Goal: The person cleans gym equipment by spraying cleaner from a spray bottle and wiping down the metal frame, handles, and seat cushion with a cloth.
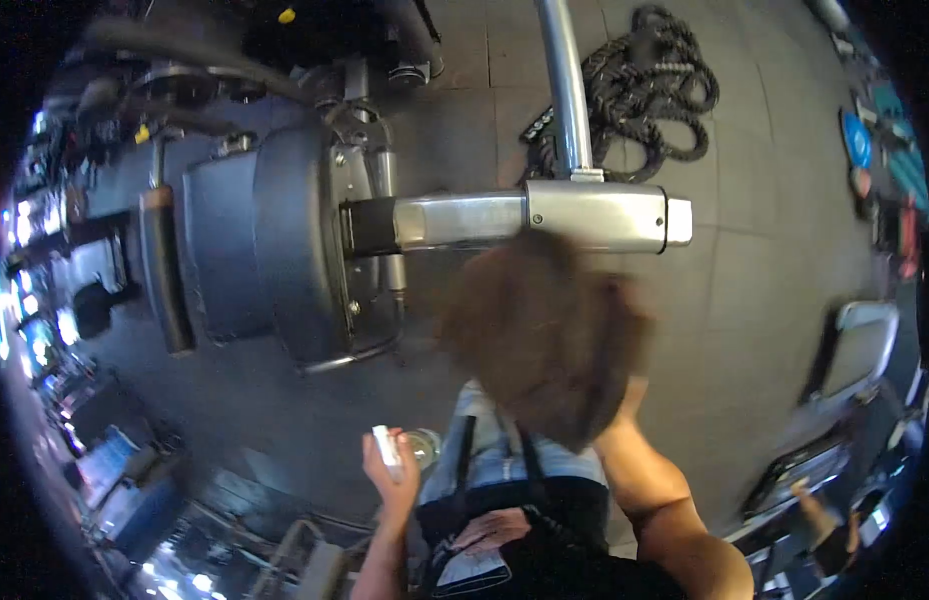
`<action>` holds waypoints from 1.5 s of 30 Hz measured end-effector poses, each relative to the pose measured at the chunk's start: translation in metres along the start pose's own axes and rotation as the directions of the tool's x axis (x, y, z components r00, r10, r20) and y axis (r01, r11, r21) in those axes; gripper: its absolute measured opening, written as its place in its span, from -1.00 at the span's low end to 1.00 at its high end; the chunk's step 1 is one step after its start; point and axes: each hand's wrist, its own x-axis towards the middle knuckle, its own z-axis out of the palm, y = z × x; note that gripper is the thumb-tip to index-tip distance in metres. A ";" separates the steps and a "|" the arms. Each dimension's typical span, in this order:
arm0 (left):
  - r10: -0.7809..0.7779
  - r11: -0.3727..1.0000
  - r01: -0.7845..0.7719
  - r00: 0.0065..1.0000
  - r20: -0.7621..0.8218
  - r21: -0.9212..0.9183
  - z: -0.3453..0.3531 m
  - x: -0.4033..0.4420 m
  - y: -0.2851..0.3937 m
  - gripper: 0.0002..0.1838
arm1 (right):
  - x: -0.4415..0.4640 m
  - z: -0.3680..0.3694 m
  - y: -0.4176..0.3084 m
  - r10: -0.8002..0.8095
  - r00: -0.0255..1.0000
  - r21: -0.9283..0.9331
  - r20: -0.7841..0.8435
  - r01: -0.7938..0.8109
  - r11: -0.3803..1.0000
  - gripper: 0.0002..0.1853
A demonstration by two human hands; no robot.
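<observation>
A spray bottle (387, 450) with a white head is in my left hand (393, 482), low and left of my body. Its clear, rounded body shows just right of the fingers, which are closed round it. A brown cloth (545, 330), smeared by motion, hangs in front of my body from my right hand (621, 428). The cloth covers most of that hand's fingers. Beyond the cloth lies the silver beam (460, 220) of a gym machine, joined to a black padded seat (295, 245). I cannot tell whether the cloth touches the beam.
An upright silver post (565, 90) rises from the beam's end cap (610, 217). Coiled black battle ropes (650, 90) lie on the dark tiled floor (755, 250) behind it. A padded roller (165, 270) stands at left. At lower right another person's hand (815, 510) shows.
</observation>
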 end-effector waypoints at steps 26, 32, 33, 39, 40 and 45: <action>-0.144 0.990 0.142 0.970 0.196 0.025 0.005 0.032 0.070 -0.86 | 0.069 0.119 0.035 0.446 0.755 0.877 0.480 -0.422 -0.229 -0.16; -0.268 0.963 0.262 0.914 0.304 0.060 0.018 0.020 0.069 -0.82 | 0.078 0.160 0.060 0.511 0.679 0.844 0.527 -0.489 -0.220 -0.46; -0.245 0.969 0.228 0.926 0.286 0.091 0.021 0.017 0.067 -0.81 | 0.091 0.165 0.074 0.474 0.659 0.810 0.584 -0.509 -0.291 -0.58; -0.230 0.972 0.237 0.931 0.285 0.012 0.042 0.005 0.063 -0.81 | 0.123 0.210 0.089 0.046 0.738 0.716 0.673 -0.636 -0.289 -0.41; -0.229 0.971 0.238 0.933 0.277 0.002 0.045 0.004 0.065 -0.81 | 0.118 0.209 0.089 0.106 0.757 0.743 0.645 -0.589 -0.317 -0.51; -0.231 0.968 0.250 0.933 0.278 -0.035 0.041 0.009 0.070 -0.82 | 0.075 0.153 0.061 0.565 0.679 0.880 0.470 -0.414 -0.234 -0.59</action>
